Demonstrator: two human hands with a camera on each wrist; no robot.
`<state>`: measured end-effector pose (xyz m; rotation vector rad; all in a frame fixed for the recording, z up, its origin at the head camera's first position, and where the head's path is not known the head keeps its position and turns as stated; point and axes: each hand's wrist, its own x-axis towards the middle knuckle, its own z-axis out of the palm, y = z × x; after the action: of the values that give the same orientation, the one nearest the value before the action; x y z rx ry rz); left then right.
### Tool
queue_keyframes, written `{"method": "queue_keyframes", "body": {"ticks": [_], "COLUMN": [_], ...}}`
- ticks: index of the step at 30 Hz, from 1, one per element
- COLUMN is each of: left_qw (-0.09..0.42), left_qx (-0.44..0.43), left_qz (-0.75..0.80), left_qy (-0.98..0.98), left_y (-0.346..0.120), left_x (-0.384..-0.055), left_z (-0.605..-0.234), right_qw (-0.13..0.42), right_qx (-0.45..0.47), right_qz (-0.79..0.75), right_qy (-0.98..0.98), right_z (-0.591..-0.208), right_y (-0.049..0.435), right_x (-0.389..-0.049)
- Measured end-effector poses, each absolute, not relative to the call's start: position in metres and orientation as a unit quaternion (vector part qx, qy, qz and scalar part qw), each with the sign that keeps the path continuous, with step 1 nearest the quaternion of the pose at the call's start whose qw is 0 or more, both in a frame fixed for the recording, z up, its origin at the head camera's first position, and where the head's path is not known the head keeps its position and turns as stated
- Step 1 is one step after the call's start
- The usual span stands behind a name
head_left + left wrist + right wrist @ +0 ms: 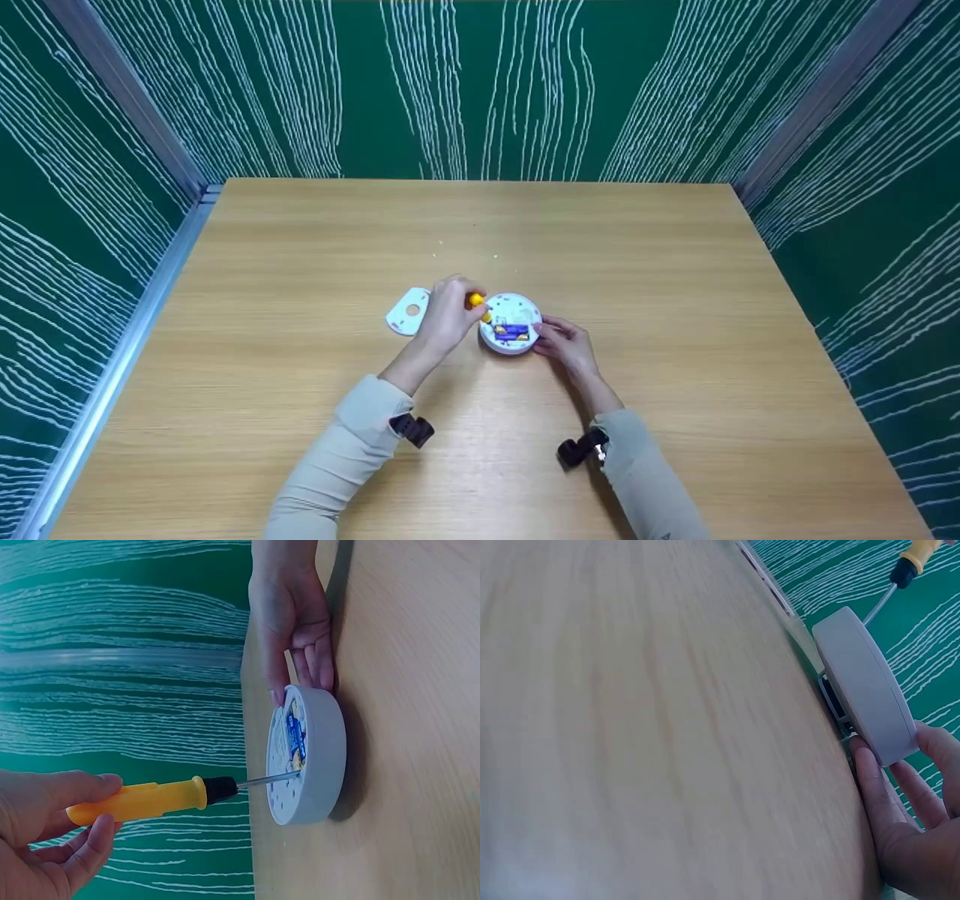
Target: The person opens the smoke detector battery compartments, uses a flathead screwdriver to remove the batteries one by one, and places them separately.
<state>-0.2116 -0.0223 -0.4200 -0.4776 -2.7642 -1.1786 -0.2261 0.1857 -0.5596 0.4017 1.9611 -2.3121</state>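
A round white device (pixel 511 303) sits on the table with its open back up, two blue-and-yellow batteries (pixel 511 332) showing in it. My left hand (pixel 445 315) holds a yellow screwdriver (pixel 154 800) by its handle, thumb and fingers around the rear end. In the left wrist view the metal shaft (pixel 266 780) slants down and its tip meets the device's back beside the batteries; the very tip is hidden. On the opposite side, my right hand (pixel 568 346) grips the device's rim between thumb and fingers. From the right wrist view, the device's smooth side wall (pixel 866 690) faces me.
Left of the device lies a flat white plate (pixel 399 319) with a round hole, partly covered by my left hand. Tiny white bits (pixel 495 256) dot the wooden table (pixel 637 262) farther back. Green walls with white lines (pixel 480 90) stand around the table.
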Motion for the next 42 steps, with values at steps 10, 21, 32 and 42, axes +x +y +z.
{"method": "queue_keyframes", "body": {"ticks": [10,21,32,42], "left_qw": [0.057,0.065,0.126,0.142], "left_qx": [-0.167,-0.160,-0.162,-0.135], "left_qz": [-0.373,-0.377,-0.428,-0.457], "left_qy": [-0.911,-0.910,-0.880,-0.868], "left_y": [-0.012,-0.014,-0.028,-0.040], "left_x": [-0.212,-0.208,-0.202,-0.198], "left_z": [-0.419,-0.424,-0.440,-0.448], "right_qw": [0.041,0.039,0.043,0.041], "right_qx": [0.138,0.143,0.129,0.146], "right_qz": [-0.750,-0.747,-0.753,-0.750], "right_qy": [0.646,0.648,0.644,0.644], "right_z": [-0.558,-0.558,-0.558,-0.557], "right_y": [0.185,0.185,0.185,0.184], "right_x": [-0.227,-0.227,-0.226,-0.228]}}
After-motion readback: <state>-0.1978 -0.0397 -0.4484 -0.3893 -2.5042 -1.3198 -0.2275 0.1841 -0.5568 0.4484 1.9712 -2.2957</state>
